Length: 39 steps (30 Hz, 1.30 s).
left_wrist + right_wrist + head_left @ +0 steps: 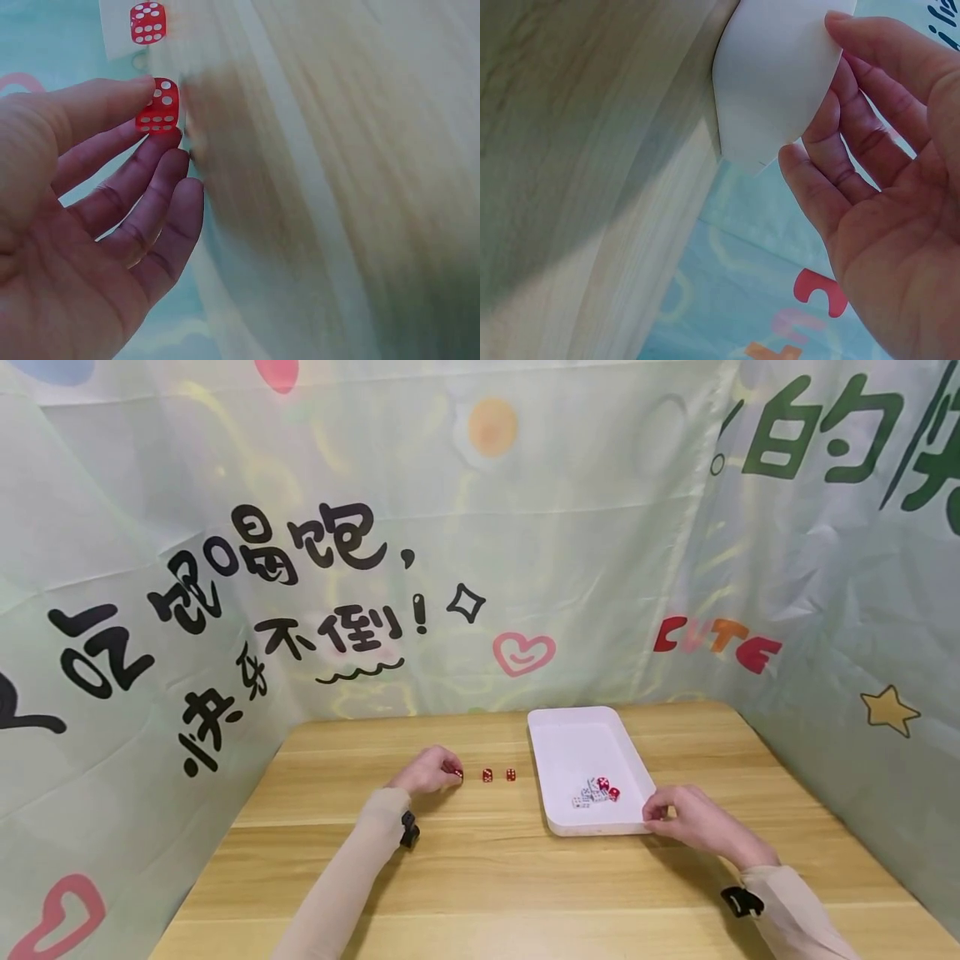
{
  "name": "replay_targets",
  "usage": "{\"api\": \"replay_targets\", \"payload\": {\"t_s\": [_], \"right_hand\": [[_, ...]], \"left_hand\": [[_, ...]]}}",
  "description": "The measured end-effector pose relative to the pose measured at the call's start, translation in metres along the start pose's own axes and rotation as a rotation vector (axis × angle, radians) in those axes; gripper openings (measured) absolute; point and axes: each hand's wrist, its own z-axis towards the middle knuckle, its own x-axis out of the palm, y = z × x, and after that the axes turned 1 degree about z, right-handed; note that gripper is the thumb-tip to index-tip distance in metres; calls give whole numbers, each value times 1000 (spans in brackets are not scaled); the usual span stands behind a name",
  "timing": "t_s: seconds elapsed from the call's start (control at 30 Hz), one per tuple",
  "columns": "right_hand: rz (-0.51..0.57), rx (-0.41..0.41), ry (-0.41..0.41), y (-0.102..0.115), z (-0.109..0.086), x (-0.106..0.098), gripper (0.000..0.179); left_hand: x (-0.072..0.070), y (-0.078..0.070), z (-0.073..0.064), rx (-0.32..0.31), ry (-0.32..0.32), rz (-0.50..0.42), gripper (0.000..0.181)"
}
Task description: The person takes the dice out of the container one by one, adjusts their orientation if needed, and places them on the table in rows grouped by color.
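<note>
My left hand [426, 771] pinches a red die [159, 112] with white pips between thumb and fingers, close over the wooden table. To its right, two more red dice, a nearer one [487, 775] and a farther one [511, 774], stand in a spaced row. A shallow white tray [573, 743] lies right of them. Inside its near end are a cluster of white dice [587, 797] and two red dice [614, 794]. With thumb and curled fingers, my right hand [693, 817] holds the tray's near right corner; the right wrist view shows them at the tray's outer wall [780, 71].
The wood-grain table [480, 877] is bounded at the back and both sides by a printed fabric curtain [480, 552]. The tray's far end lies close to the back curtain. Black bands with cameras sit on both wrists, over light sleeves [341, 881].
</note>
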Motion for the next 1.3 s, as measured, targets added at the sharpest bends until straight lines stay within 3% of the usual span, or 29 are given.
{"api": "replay_targets", "payload": {"t_s": [0.27, 1.3], "right_hand": [[4, -2, -2, 1, -1, 2, 20], [8, 5, -12, 3, 1, -1, 20]], "left_hand": [[4, 0, 1, -36, -9, -18, 6], [6, 0, 6, -49, -38, 28, 10]]}}
